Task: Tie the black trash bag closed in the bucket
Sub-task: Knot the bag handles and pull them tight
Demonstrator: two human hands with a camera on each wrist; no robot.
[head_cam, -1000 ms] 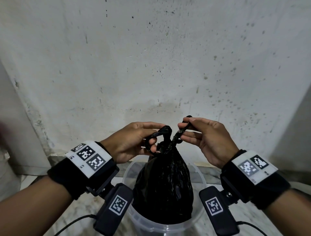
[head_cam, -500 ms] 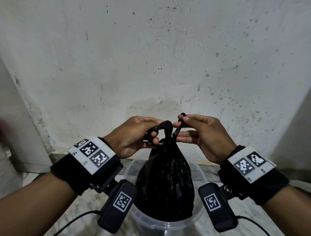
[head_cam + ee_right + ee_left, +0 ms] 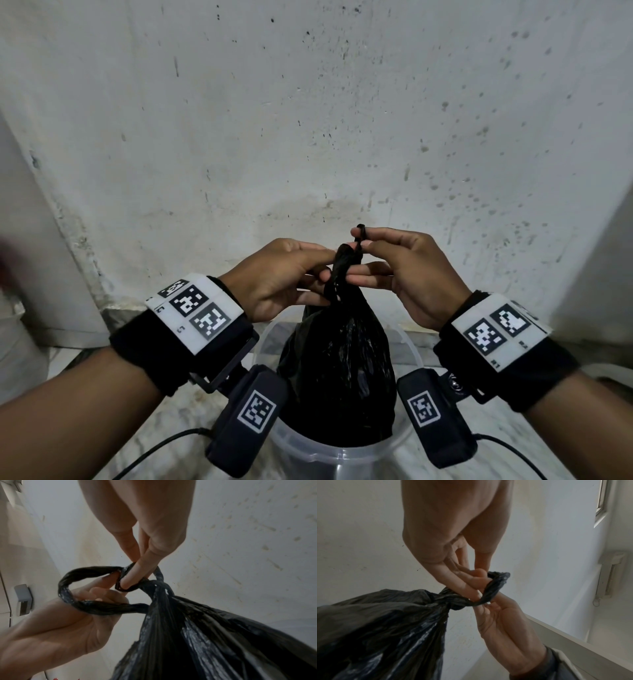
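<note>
Bucket (image 3: 409, 346) is sitting at six o'clock, holding the black trash bag (image 3: 339, 373). Your left hand (image 3: 281, 277) is curling round one twisted handle loop; your right hand (image 3: 407, 270) is pinching the other at twelve o'clock.

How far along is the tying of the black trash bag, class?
Done: the black trash bag sits in the clear bucket, its neck gathered and the two handles crossed into a first twist. In hand: the left hand holds one handle loop; the right hand holds the other. Left: pulling a knot tight.
</note>
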